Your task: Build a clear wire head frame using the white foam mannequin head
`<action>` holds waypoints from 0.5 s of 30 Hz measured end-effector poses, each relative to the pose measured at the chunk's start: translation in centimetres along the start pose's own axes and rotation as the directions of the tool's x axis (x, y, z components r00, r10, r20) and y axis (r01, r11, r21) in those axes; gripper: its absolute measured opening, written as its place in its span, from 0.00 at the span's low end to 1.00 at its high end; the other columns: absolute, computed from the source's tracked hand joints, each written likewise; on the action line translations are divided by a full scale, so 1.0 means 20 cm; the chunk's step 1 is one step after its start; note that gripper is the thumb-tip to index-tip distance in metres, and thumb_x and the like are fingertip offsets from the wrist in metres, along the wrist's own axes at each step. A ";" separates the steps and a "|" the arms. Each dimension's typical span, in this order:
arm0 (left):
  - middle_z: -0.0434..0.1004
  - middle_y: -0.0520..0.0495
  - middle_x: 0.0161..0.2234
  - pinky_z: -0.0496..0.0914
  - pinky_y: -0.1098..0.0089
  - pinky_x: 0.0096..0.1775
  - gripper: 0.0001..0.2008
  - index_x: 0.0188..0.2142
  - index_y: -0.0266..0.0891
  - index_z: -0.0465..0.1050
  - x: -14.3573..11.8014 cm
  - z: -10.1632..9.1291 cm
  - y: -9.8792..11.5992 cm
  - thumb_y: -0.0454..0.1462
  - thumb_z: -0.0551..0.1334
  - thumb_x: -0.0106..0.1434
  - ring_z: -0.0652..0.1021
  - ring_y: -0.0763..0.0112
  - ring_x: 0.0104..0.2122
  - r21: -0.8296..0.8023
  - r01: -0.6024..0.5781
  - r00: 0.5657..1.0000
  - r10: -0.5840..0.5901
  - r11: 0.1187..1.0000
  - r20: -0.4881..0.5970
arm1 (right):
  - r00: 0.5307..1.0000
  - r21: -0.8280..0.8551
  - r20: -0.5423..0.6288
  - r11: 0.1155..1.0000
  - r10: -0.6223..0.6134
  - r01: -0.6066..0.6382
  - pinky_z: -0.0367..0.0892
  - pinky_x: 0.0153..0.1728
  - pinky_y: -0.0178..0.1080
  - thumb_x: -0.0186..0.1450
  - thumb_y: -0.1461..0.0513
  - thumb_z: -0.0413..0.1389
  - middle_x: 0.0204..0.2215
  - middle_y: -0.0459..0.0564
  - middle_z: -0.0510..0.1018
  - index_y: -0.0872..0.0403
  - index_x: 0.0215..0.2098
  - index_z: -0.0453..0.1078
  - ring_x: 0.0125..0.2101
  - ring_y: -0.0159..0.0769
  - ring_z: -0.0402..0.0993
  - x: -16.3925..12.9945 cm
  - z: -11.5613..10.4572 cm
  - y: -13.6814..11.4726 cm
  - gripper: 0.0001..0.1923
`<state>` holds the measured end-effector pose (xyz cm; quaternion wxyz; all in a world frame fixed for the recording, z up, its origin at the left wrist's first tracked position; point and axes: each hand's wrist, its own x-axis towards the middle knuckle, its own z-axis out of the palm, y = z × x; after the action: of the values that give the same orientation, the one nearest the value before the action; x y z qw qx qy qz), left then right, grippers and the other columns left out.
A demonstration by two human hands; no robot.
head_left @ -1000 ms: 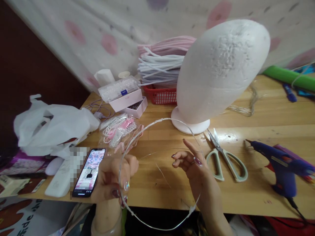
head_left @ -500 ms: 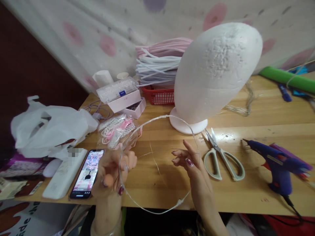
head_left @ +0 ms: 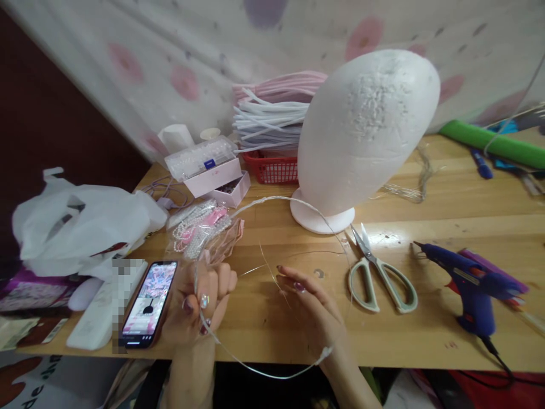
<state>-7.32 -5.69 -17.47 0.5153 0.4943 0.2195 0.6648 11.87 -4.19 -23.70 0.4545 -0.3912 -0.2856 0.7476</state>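
Observation:
A large hoop of wire (head_left: 266,199), wrapped in white with a lumpy join near its bottom right, is held above the table's front edge. My left hand (head_left: 210,298) is closed around the hoop's left side, thumb pressed on it. Fine loose wire (head_left: 269,270) crosses the space inside the hoop. Close to that strand, my right hand (head_left: 317,312) has its fingers stretched out toward the left; its wrist is by the join. Whether the fingertips touch the strand is unclear. Right of the hoop lie partly opened scissors (head_left: 370,255) with pale handles.
A white foam head (head_left: 366,130) stands behind the hoop. A blue glue gun (head_left: 472,284) lies at right. A lit phone (head_left: 151,301), bags of beads (head_left: 200,230), a white plastic bag (head_left: 85,224) and a red basket (head_left: 276,170) with pipe cleaners (head_left: 272,122) occupy the left and back.
My right hand has moved left, farther into the hoop, with its fingers straighter. The hoop has shifted slightly left in my left hand, and the whole view has shifted a little.

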 end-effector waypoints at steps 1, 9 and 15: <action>0.47 0.59 0.09 0.53 0.68 0.24 0.17 0.25 0.40 0.65 0.00 0.02 0.00 0.45 0.64 0.65 0.52 0.74 0.17 0.021 -0.020 1.000 0.020 1.000 -0.010 | 0.999 -0.022 0.044 1.000 0.001 0.000 0.71 0.51 0.49 0.58 0.51 0.66 0.49 0.51 0.81 0.44 0.43 0.81 0.50 0.47 0.76 -0.01 0.00 0.01 0.15; 0.46 0.60 0.09 0.52 0.68 0.23 0.17 0.24 0.39 0.65 0.02 0.08 -0.02 0.44 0.65 0.65 0.53 0.76 0.15 0.070 -0.087 0.996 0.088 0.994 -0.016 | 0.995 -0.053 0.100 0.998 -0.016 0.021 0.71 0.52 0.55 0.58 0.47 0.65 0.47 0.52 0.83 0.44 0.42 0.81 0.47 0.49 0.80 -0.02 0.04 -0.01 0.17; 0.46 0.59 0.09 0.51 0.68 0.23 0.18 0.24 0.39 0.65 0.01 0.07 -0.02 0.44 0.65 0.65 0.53 0.76 0.16 0.041 -0.099 0.994 0.101 0.994 -0.042 | 0.992 -0.066 0.126 0.998 0.016 -0.008 0.71 0.53 0.53 0.60 0.48 0.63 0.48 0.52 0.82 0.45 0.43 0.80 0.48 0.48 0.79 -0.02 0.01 0.00 0.17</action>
<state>-5.94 -5.68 -17.13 0.4667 0.5000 0.2188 0.6959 11.83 -4.58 -23.39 0.4180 -0.3592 -0.3356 0.7639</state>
